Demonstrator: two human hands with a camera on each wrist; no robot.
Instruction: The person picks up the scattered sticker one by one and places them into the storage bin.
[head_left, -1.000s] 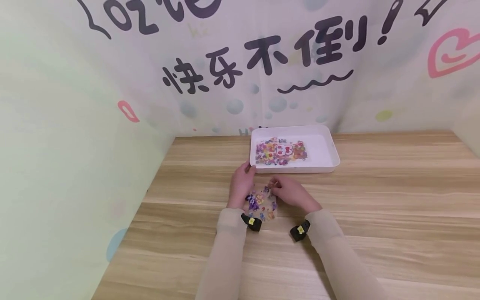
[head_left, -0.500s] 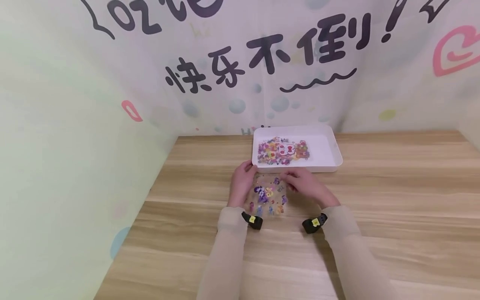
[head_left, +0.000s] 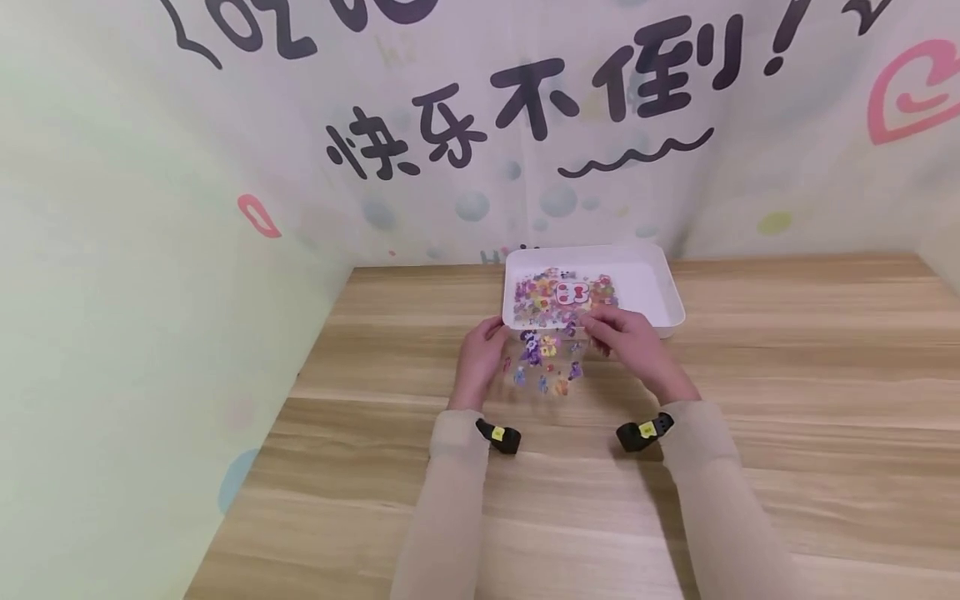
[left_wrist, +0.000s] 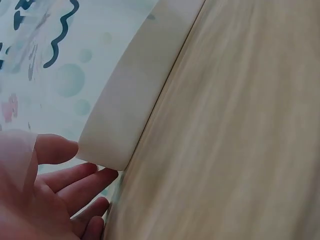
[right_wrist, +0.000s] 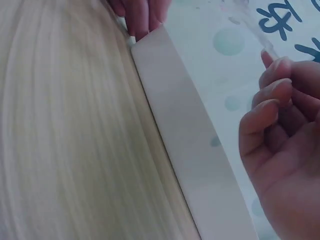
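Observation:
In the head view, a clear sticker sheet (head_left: 546, 364) with small colourful cartoon figures hangs over the front wall of a white tray (head_left: 651, 287). My right hand (head_left: 633, 348) pinches the sheet's upper right corner between thumb and forefinger; in the right wrist view, this hand's (right_wrist: 285, 135) other fingers curl toward the palm. My left hand (head_left: 478, 362) holds the tray's front left corner. The left wrist view shows this hand's (left_wrist: 65, 195) thumb at the rim and two fingertips against the corner lower down. More colourful clear sheets (head_left: 536, 296) lie in the tray's left part.
The tray stands on a wood-grain table (head_left: 810, 400), close to a back wall cloth (head_left: 435, 225) with large dark writing. A pale side cloth (head_left: 135, 333) borders the table on the left. A black wrist camera (head_left: 504, 437) sits on each wrist.
My right hand has lifted the sticker sheet off the table and carried it forward and to the right, up to the tray's front edge. My left hand has stayed at the tray's corner.

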